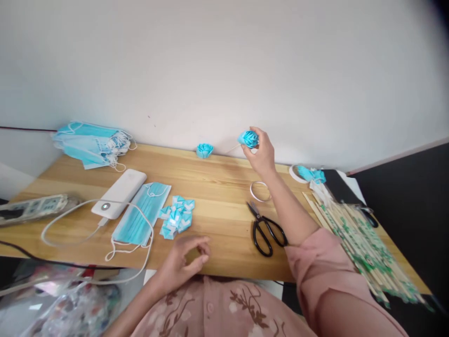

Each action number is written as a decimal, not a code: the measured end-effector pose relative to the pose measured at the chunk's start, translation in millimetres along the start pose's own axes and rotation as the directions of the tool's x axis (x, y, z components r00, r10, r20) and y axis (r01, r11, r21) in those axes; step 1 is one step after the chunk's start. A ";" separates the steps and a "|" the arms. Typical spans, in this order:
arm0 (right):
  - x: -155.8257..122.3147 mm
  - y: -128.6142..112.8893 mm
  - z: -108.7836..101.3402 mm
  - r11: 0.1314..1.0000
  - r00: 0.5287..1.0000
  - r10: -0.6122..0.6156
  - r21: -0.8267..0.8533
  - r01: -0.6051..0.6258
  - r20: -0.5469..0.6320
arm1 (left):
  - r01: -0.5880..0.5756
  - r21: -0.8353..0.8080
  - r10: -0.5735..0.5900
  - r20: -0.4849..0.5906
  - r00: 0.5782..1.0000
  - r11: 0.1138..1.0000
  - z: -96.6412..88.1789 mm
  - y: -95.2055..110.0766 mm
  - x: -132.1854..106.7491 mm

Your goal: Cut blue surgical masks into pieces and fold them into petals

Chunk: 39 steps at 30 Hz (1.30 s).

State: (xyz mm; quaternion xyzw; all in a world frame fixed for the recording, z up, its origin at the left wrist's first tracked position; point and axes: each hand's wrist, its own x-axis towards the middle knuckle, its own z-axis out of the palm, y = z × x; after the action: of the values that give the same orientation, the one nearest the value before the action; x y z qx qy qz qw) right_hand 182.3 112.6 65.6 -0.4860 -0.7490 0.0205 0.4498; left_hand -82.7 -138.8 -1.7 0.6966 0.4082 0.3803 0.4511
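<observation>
At the back of the table, near the wall, my right hand (261, 152) is closed on a blue flower (249, 139) folded from mask-like material. A thin pale stick points out from it to the left. A second blue flower (205, 150) stands on the table to its left. My left hand (185, 257) hovers at the front edge with nothing in it, fingers loosely curled and thumb apart from them. Just beyond it lies a pile of folded blue pieces (177, 216). Black-handled scissors (264, 227) and a ring of white tape (260, 191) lie below my right forearm.
A flat blue mask (142, 215), a white power bank (119, 194) with its cable and a stack of masks (91, 142) occupy the left. Wrapped chopsticks (365, 252), a crumpled blue piece (311, 174) and a black phone-like slab (339, 186) lie on the right.
</observation>
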 end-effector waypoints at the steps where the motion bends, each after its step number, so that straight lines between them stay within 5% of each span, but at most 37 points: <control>1: 6.0 2.2 7.7 1.000 1.000 0.011 0.002 -0.011 0.016 | 0.036 -0.021 -0.035 0.015 0.999 0.999 -1.5 -1.9 -0.8; 8: 19.5 5.8 61.2 0.998 0.980 0.007 -0.056 0.005 0.201 | 0.100 -0.120 -0.085 0.129 0.988 0.988 -9.7 -3.0 2.0; 13: 9.1 4.2 84.4 0.991 0.984 -0.031 -0.127 0.053 0.174 | 0.151 -0.166 -0.124 0.162 0.979 0.974 -10.0 -5.6 -0.1; 25: -4.9 14.7 97.4 0.985 0.976 0.072 -0.166 -0.037 0.207 | 0.130 -0.154 -0.106 0.156 0.982 0.980 -12.5 -2.8 3.6; 39: -2.6 4.2 88.6 0.949 0.957 0.169 -0.300 -0.094 0.236 | 0.131 -0.157 -0.109 0.144 0.984 0.979 -12.1 -3.8 2.2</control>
State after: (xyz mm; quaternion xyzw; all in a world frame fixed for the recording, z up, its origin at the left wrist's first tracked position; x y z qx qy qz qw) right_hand 124.1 148.8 9.2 -0.5884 -0.7618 0.0054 0.2709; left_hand -93.6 -131.9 -1.2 0.6548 0.3850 0.3371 0.5562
